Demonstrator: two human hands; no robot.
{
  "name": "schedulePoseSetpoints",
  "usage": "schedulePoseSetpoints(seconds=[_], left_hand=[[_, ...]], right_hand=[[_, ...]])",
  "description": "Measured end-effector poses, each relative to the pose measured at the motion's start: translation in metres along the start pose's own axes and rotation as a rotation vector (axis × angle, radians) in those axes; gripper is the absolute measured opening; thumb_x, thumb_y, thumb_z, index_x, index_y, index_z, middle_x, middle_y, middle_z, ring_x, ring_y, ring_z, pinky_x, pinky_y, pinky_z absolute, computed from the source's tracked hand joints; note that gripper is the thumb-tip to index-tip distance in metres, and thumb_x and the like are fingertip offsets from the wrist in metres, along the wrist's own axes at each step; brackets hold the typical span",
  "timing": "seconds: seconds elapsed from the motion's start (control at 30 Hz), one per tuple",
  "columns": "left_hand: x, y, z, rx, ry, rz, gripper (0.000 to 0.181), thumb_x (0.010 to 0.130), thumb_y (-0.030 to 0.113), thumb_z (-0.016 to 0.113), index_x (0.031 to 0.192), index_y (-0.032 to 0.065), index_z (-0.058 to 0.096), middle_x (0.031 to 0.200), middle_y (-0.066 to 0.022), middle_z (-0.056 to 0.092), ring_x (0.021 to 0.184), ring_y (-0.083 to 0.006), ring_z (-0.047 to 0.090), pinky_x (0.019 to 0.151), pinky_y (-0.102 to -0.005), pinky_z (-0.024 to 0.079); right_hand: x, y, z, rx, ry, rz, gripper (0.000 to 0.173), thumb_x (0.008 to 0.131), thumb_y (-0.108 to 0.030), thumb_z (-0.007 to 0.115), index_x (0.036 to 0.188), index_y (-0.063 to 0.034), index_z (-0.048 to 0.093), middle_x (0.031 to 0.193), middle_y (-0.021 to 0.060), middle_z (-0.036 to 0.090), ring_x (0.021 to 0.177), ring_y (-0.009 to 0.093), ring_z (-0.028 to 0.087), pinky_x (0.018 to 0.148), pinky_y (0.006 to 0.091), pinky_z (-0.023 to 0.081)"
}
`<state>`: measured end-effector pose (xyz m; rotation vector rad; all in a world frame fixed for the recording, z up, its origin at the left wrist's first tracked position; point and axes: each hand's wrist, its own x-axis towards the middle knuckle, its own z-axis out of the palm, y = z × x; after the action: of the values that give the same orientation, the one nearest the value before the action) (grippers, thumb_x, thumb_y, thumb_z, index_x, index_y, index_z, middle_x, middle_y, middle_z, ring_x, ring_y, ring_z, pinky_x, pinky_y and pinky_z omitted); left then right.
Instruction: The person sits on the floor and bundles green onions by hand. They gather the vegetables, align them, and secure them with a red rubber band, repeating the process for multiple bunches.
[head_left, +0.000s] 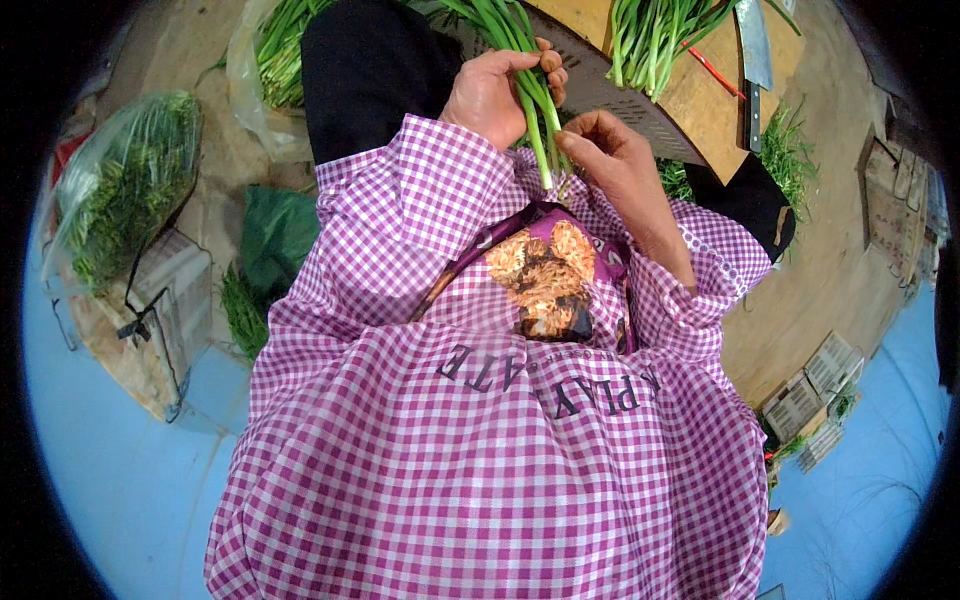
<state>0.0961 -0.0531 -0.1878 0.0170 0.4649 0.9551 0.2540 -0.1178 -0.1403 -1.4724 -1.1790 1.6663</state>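
Observation:
My left hand (504, 90) is closed round a small bunch of green onions (534, 101), whose pale root ends point down towards my lap. Thumb and forefinger of my right hand (611, 154) pinch at a stalk on the right side of this bunch, near the white ends. More green onions (649, 52) lie on the wooden board (701, 124) in front of me. A cleaver (754, 67) with a black handle rests on the board's right part, beside a red strip (712, 69).
A clear plastic bag of leafy greens (124, 187) stands at the left, by a box-like stack (172, 277). An open plastic bag (262, 112) with green onions lies upper left. A dark green cloth or bag (277, 232) is nearby. Loose greens (787, 157) lie beyond the board's right edge.

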Motion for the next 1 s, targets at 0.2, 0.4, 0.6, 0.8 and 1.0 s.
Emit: schedulePoseSetpoints(seconds=[0.2,0.4,0.6,0.8,1.0], left_hand=[[0.002,-0.002,-0.005,0.081,0.085,0.029,0.017,0.08,0.008,0.048,0.096,0.0009,0.047,0.081,-0.007,0.049,0.073,-0.0182,0.048,0.071,-0.0334,0.042],[0.003,0.003,0.001,0.093,0.056,0.022,0.013,0.083,0.014,0.055,0.086,0.0054,0.047,0.068,-0.0014,0.042,0.062,-0.0138,0.042,0.06,-0.0285,0.038],[0.007,0.009,0.013,0.149,0.283,0.053,0.017,0.088,0.023,0.056,0.082,0.0108,0.045,0.062,0.0006,0.042,0.056,-0.0112,0.041,0.053,-0.0258,0.037],[-0.007,0.02,0.03,0.192,0.24,0.104,0.022,0.084,0.026,0.062,0.08,0.0116,0.046,0.061,0.0005,0.044,0.053,-0.0109,0.042,0.049,-0.0241,0.036],[-0.017,0.026,0.044,0.204,0.237,0.059,0.021,0.084,0.025,0.062,0.08,0.0119,0.046,0.061,0.0002,0.043,0.052,-0.0115,0.042,0.049,-0.0243,0.035]], right_hand=[[0.005,0.014,0.002,-0.103,0.042,-0.064,0.019,0.079,-0.016,0.063,0.081,0.0015,0.056,0.068,0.0,0.055,0.063,0.006,0.048,0.057,0.0213,0.039],[-0.005,0.016,0.014,-0.039,0.044,-0.002,0.02,0.079,-0.015,0.064,0.085,0.0022,0.056,0.071,0.0016,0.057,0.065,0.007,0.05,0.059,0.0215,0.042],[-0.002,-0.008,0.018,0.023,0.043,0.064,0.022,0.08,-0.014,0.063,0.092,0.0029,0.056,0.072,0.0015,0.058,0.066,0.007,0.051,0.06,0.0209,0.042],[-0.006,-0.026,0.036,0.011,-0.02,0.124,0.018,0.082,-0.015,0.062,0.086,0.0019,0.056,0.067,-0.0003,0.054,0.062,0.006,0.047,0.056,0.0207,0.038],[-0.009,-0.039,0.041,0.124,-0.054,0.186,0.019,0.081,-0.014,0.063,0.091,0.0018,0.058,0.067,-0.0017,0.051,0.061,0.005,0.045,0.055,0.0197,0.036]])
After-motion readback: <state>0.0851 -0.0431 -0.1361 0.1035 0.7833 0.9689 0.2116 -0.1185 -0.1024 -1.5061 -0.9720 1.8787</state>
